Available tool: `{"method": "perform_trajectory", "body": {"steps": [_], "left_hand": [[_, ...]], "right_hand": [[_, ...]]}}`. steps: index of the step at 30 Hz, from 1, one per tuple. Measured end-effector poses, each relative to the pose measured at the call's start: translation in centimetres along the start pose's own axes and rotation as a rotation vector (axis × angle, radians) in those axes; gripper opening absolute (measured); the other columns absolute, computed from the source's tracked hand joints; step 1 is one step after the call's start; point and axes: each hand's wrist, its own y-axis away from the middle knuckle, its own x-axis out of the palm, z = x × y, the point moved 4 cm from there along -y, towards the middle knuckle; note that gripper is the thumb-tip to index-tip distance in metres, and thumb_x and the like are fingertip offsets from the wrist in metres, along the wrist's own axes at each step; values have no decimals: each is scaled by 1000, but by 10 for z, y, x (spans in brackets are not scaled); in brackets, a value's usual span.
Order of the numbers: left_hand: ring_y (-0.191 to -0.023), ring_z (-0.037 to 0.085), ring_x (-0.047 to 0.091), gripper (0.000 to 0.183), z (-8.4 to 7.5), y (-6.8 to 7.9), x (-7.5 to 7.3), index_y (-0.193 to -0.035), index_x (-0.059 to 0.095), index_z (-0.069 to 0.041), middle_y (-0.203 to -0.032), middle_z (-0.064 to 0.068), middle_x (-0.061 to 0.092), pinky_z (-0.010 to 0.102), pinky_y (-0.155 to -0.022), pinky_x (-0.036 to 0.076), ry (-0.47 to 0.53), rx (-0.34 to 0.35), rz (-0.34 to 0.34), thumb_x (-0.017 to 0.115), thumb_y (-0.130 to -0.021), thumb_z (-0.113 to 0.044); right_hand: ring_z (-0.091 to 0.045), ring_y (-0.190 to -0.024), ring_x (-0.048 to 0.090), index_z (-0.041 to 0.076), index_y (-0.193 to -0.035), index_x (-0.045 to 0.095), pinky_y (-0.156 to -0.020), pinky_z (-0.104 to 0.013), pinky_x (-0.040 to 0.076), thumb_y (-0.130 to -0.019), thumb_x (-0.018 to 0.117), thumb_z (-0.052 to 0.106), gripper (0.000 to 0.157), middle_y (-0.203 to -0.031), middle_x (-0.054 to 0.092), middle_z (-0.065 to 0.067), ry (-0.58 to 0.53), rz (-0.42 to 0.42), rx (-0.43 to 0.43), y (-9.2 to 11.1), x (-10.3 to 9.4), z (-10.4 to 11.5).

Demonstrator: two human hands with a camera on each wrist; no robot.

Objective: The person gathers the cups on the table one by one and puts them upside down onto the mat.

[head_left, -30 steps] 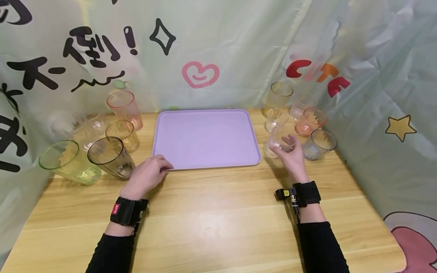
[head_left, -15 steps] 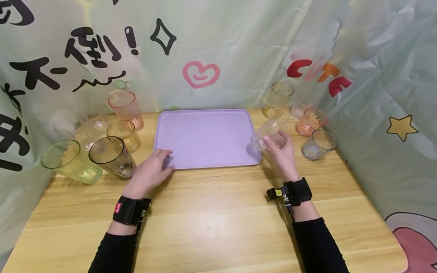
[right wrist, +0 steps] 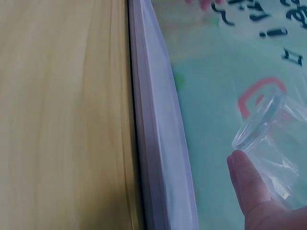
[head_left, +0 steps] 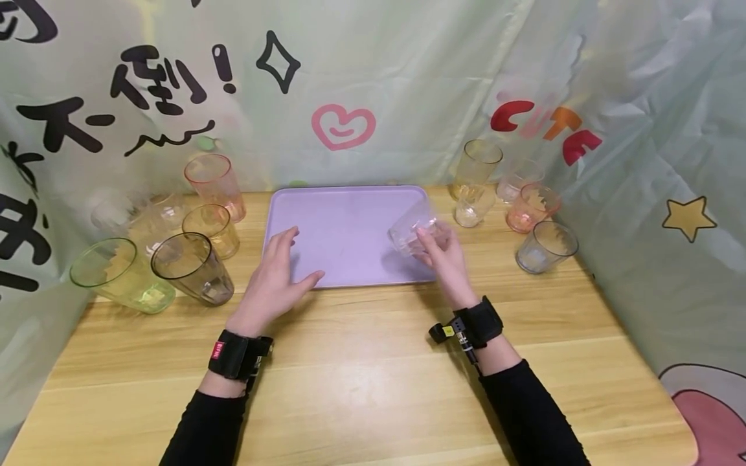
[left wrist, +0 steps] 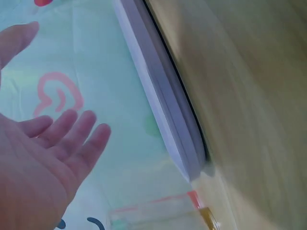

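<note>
A clear glass (head_left: 410, 228) is held tilted above the right part of the purple tray (head_left: 335, 226) by my right hand (head_left: 449, 265). In the right wrist view the thumb lies along the side of the clear glass (right wrist: 268, 139); the other fingers are largely hidden. My left hand (head_left: 269, 285) hovers over the tray's front left corner, with its fingers spread and nothing in it. The left wrist view shows that palm (left wrist: 43, 153) and its fingers extended, apart from the tray edge (left wrist: 158, 96).
Left of the tray stand a green glass (head_left: 122, 278), a dark grey glass (head_left: 195, 268), an amber one (head_left: 212, 232), a pink one (head_left: 217, 188) and clear ones. On the right are a yellow glass (head_left: 476, 168), an orange glass (head_left: 530, 208) and a grey-blue glass (head_left: 544, 248).
My right hand has lifted the clear glass from the table on the right and carried it left over the tray. My left hand has come off the tray's corner and spread its fingers.
</note>
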Motion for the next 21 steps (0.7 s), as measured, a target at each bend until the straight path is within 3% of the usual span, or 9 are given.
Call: {"method": "perform_trajectory", "body": {"steps": [3,10,17,21], "left_hand": [[-119,19,33,94,-8,-4,2,-142,20,-13,-139,7,31,45,-96,38,19,51,-41,68,-72,-53],[-119,15,32,102,-27,-11,12,-144,16,-22,-140,3,29,40,-98,37,76,145,-84,76,-66,-48],[-123,17,29,108,-43,-16,19,-143,17,-12,-142,5,26,38,-102,32,131,225,-104,83,-60,-34],[-126,17,26,111,-47,-17,22,-144,15,-14,-143,5,23,39,-103,30,143,246,-116,84,-59,-28]], "right_hand": [[-29,-105,50,1,-139,18,-87,-37,47,-83,63,38,80,-126,39,-21,-27,41,10,11,25,11],[-29,-98,54,2,-136,21,-85,-37,49,-85,60,38,73,-125,46,-18,-117,117,76,22,63,8],[-33,-99,53,0,-132,24,-86,-41,48,-87,57,38,67,-123,46,-24,-230,242,102,26,95,4],[-37,-105,49,3,-135,26,-87,-41,47,-90,53,37,63,-126,44,-27,-284,343,104,27,109,2]]}}
